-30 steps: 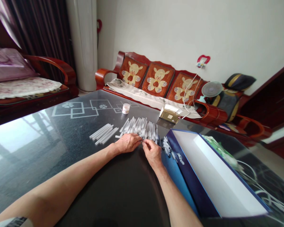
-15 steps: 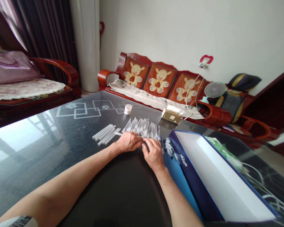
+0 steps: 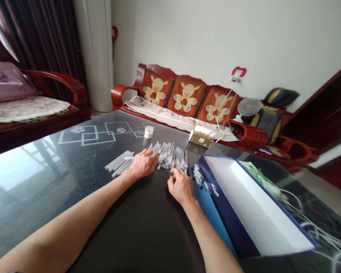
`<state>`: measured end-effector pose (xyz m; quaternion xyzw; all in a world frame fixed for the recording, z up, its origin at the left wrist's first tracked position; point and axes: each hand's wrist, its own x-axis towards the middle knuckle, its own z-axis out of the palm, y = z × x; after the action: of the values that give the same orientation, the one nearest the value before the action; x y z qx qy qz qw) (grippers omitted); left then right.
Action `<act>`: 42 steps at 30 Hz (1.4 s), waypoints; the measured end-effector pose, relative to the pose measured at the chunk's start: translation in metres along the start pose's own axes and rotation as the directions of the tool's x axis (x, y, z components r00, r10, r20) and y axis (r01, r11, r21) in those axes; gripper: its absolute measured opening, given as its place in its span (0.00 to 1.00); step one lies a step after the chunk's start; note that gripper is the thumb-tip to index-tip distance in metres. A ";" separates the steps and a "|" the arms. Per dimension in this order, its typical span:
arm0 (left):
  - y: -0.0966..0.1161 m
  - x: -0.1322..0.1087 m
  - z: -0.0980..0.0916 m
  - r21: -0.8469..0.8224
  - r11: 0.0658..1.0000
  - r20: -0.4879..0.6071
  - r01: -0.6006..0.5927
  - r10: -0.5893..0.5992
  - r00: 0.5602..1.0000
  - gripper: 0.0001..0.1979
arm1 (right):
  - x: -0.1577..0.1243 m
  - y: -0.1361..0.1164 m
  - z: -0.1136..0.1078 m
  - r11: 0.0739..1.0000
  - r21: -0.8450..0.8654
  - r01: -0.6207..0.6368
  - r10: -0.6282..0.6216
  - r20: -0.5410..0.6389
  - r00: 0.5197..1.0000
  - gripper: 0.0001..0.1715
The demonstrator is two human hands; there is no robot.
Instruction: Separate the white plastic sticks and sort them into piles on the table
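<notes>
My left hand (image 3: 144, 163) is closed around a translucent white pen barrel (image 3: 128, 157), whose end sticks out on the wrist side. It hovers at the left edge of a pile of similar pen barrels (image 3: 170, 154). Left of that hand, several more barrels (image 3: 118, 163) lie side by side on the table. My right hand (image 3: 182, 184), just in front of the pile, has thumb and forefinger pinched on a small dark piece (image 3: 170, 173), too small to name. Beside it, small clear-and-black pen parts (image 3: 198, 176) rest on a blue panel (image 3: 207, 206).
A long blue box (image 3: 230, 212) with a white inside stands open at the right. Behind the pile are a small white jar (image 3: 149, 132) and a tissue box (image 3: 200, 138). White cables (image 3: 309, 223) and a green bag (image 3: 260, 178) lie beyond the box on the dark table (image 3: 82, 163).
My hands, which met in front of the pile, have come apart. The left has moved left with the pen barrel, and the small dark piece now shows at my right fingertips. The view has shifted slightly.
</notes>
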<state>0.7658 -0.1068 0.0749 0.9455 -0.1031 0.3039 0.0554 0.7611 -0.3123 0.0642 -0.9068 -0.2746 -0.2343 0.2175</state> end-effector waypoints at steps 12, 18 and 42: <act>-0.003 -0.001 0.007 -0.101 0.995 -0.011 -0.007 0.006 1.000 0.16 | -0.015 -0.009 -0.016 0.966 -0.253 -0.060 0.113 0.201 0.973 0.03; -0.004 -0.001 0.010 -0.095 0.995 -0.002 -0.018 0.017 1.000 0.17 | -0.007 0.014 -0.031 0.950 -0.283 -0.133 0.158 0.067 0.985 0.08; -0.002 0.001 0.007 -0.122 0.991 0.056 -0.062 0.069 0.996 0.15 | -0.027 0.021 -0.058 0.928 -0.106 -0.358 0.372 0.211 0.904 0.14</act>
<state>0.7713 -0.1066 0.0697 0.9453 -0.1536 0.2703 0.0990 0.7359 -0.3699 0.0902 -0.9696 -0.1154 -0.0926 0.1950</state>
